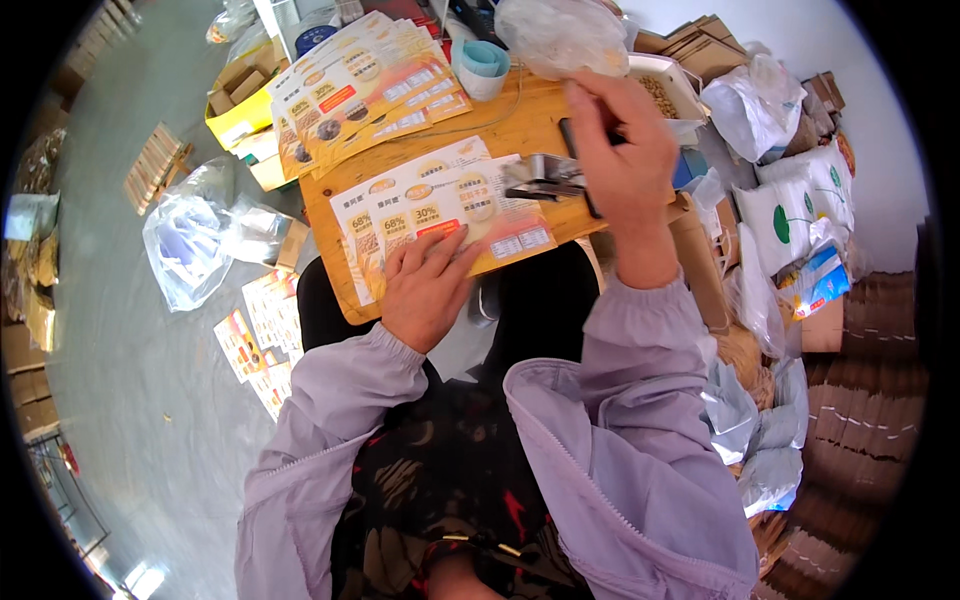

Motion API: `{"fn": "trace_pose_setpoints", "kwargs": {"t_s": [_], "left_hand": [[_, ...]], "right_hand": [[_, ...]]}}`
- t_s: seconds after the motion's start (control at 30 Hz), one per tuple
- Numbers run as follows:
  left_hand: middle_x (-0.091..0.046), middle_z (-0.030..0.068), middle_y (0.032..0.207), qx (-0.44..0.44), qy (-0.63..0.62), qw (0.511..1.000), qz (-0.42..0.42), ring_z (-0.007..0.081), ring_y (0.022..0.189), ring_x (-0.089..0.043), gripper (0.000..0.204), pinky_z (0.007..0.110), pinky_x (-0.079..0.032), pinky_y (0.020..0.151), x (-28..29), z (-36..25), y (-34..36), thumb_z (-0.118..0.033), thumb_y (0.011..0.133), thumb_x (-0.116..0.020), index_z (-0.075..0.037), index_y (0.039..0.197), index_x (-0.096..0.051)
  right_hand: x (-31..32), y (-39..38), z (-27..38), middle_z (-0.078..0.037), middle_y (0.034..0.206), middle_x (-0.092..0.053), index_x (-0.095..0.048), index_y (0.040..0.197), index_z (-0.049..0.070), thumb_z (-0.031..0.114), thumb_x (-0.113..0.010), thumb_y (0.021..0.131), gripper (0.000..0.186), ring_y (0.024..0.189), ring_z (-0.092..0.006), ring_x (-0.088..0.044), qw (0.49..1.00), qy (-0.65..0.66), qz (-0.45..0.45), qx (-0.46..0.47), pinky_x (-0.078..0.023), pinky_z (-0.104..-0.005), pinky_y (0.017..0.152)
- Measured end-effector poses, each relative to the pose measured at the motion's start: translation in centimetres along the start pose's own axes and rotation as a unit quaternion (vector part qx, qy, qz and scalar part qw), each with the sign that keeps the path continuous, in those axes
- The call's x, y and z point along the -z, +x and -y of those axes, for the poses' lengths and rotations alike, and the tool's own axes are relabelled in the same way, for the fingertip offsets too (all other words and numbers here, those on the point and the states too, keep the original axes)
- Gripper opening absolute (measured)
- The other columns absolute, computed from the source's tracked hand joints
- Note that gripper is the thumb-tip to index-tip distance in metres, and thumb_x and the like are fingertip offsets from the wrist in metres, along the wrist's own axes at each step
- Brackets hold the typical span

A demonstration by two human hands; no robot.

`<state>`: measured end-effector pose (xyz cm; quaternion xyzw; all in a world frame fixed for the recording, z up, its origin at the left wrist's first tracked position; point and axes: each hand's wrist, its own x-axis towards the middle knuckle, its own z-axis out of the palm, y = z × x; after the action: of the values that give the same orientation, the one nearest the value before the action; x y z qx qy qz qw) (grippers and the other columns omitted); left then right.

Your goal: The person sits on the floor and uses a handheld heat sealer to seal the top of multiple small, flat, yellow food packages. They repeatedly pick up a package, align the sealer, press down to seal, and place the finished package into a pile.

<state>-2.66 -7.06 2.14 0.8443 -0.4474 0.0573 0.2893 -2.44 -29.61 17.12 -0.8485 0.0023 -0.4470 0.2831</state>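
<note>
While the left hand (430,288) rests outstretched and unclenched on the sheets (468,212) at the near edge of the table (540,125), the right hand (632,150) hangs over the table's right side near a metal tool (550,175) and a clear bag (560,36), that hand's grasp impossible to tell.

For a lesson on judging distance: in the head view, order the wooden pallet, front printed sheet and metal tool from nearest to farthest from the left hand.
From the left hand:
1. Front printed sheet: directly beneath, touching.
2. Metal tool: ahead, right.
3. Wooden pallet: far left.
</note>
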Motion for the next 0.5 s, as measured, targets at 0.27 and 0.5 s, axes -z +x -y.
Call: {"fn": "trace_pose_setpoints", "kwargs": {"t_s": [0.27,0.5], "left_hand": [[-0.059,0.0025,0.138,-0.003,0.011,1.000,-0.012,0.0265,0.123,-0.053,0.046,0.043,-0.038,0.102,0.2,-1.1,-0.8,-0.015,0.083,-0.071,-0.017,0.129,-0.066],[-0.059,0.0032,0.137,-0.014,0.020,1.000,-0.003,0.0264,0.123,-0.052,0.048,0.043,-0.040,0.100,0.5,-1.4,-1.5,-0.018,0.082,-0.073,-0.015,0.130,-0.064]], "right_hand": [[2.1,-1.4,0.0,-0.004,0.075,-0.060,-0.072,0.100,0.002,0.004,-0.069,0.090,0.010,0.059,-0.0106,-0.049,0.999,-0.001,0.027,-0.031,-0.039,-0.0250,0.055],[0.2,-2.1,0.7,-0.004,0.075,-0.060,-0.072,0.100,0.001,0.005,-0.071,0.090,0.010,0.059,-0.0099,-0.051,0.999,0.018,0.040,-0.030,-0.040,-0.0245,0.055]]}}
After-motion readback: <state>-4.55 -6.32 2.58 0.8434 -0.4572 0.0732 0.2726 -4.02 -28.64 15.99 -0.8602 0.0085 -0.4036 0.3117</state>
